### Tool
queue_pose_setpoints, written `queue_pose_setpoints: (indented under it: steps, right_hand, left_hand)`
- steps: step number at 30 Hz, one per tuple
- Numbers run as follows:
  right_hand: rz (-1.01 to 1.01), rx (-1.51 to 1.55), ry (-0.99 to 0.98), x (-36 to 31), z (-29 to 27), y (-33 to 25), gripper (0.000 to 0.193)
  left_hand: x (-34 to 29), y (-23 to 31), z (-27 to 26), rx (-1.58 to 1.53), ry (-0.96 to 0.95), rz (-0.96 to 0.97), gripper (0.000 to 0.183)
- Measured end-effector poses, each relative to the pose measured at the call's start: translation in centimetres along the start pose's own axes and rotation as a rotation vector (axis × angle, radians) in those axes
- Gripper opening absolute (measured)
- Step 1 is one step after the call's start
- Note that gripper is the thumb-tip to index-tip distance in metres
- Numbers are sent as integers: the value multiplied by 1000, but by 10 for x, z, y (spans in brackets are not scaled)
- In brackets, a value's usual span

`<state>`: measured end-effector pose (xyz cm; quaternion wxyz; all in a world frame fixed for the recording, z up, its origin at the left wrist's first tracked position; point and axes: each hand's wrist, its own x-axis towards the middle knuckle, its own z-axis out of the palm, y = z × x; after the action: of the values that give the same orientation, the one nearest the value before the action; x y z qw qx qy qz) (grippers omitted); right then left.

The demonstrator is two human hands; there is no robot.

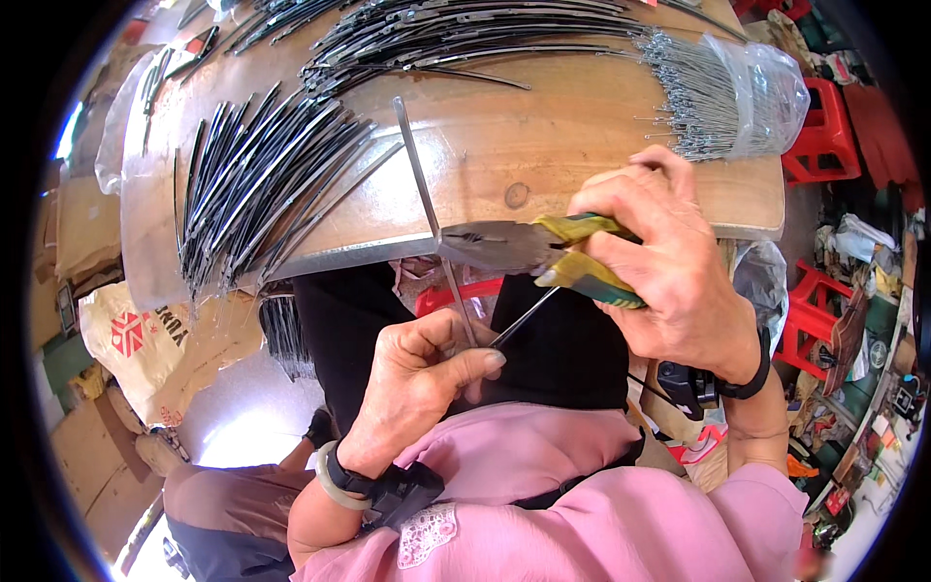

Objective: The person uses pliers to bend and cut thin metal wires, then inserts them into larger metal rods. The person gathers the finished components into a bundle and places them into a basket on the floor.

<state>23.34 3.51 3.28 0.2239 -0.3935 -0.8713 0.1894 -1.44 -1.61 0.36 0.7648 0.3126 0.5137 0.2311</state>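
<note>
My right hand (669, 267) is wrapped round a pair of pliers (499, 244) with yellow and green handles, held level near the table's front edge. The jaw tip meets a long, thin metal strip (415, 165) that slants up over the tabletop. Lower down, my left hand (417, 378) pinches the strip's near end between thumb and fingers. A thin dark rod (526, 317) also runs from these fingers up toward the plier handles. Whether rod and strip are joined is hidden in the grip.
Black strips (262, 184) lie piled on the wooden table (543, 107), with another black bundle (465, 29) farther back. Thin wires (693, 97) in a plastic bag lie at the right. Red stools (824, 131) stand beyond. A paper sack (165, 349) and another person's leg (228, 504) are at left.
</note>
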Motion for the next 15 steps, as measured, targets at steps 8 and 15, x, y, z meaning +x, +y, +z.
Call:
queue_pose_setpoints:
  steps: [8, 15]
  right_hand:
    - [-1, 43, -57, -1, 17, 2, 30]
    - [-35, 65, 13, 6, 10, -11, 29]
  left_hand:
    - [-7, 7, 4, -39, 32, -61, 20]
    - [11, 33, -19, 23, -218, 115, 24]
